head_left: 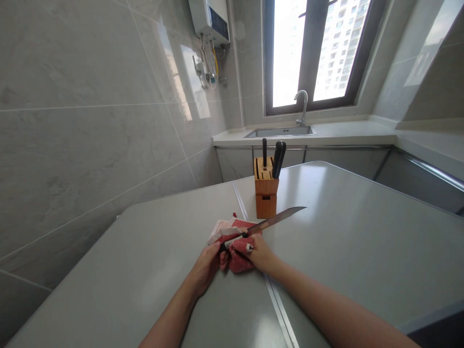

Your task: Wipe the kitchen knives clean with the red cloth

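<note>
A kitchen knife with a long steel blade points up and to the right above the grey tabletop. My left hand grips its dark handle at the near end. My right hand is closed on a crumpled red cloth, pressing it against the base of the blade. A paler pink cloth lies under the knife, partly hidden by the blade and my hands. Behind them stands a wooden knife block holding dark-handled knives.
A metal seam strip runs across the tabletop beneath my right forearm. Beyond the table are a steel sink with a curved faucet on a pale counter, and a window. A wall-mounted water heater hangs on the tiled wall.
</note>
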A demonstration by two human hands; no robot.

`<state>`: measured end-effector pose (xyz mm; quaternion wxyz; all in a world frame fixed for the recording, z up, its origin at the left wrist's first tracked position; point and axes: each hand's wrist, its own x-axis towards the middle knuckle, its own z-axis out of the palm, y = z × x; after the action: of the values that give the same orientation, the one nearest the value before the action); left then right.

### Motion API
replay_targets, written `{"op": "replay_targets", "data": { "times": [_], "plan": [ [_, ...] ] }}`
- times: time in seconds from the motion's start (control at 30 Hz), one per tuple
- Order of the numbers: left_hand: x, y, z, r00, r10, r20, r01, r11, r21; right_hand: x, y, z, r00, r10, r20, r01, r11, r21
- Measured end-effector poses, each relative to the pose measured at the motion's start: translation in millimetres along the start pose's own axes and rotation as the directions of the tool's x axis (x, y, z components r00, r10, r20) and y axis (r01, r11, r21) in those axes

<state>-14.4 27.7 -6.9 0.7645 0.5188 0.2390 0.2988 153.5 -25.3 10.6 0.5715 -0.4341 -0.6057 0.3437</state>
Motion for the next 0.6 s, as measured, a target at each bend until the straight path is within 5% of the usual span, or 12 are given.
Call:
{"op": "replay_targets", "data": {
  "times": [0.23, 0.6],
  "plan": [
    [-0.7, 3.2, -1.0, 0.999, 0.019, -0.042, -0.019, 1.0, -0.009, 0.0, 3.9, 2.7, 0.994, -0.012, -0.107, 0.019, 0.998, 0.064],
    [-1.9, 4.9, 2.0, 0.997, 0.071, -0.024, -0.07, 0.997, 0.021, -1.1, 2.4, 2.1, 0.994, 0.048, -0.093, -0.038, 0.994, 0.104]
  ]
}}
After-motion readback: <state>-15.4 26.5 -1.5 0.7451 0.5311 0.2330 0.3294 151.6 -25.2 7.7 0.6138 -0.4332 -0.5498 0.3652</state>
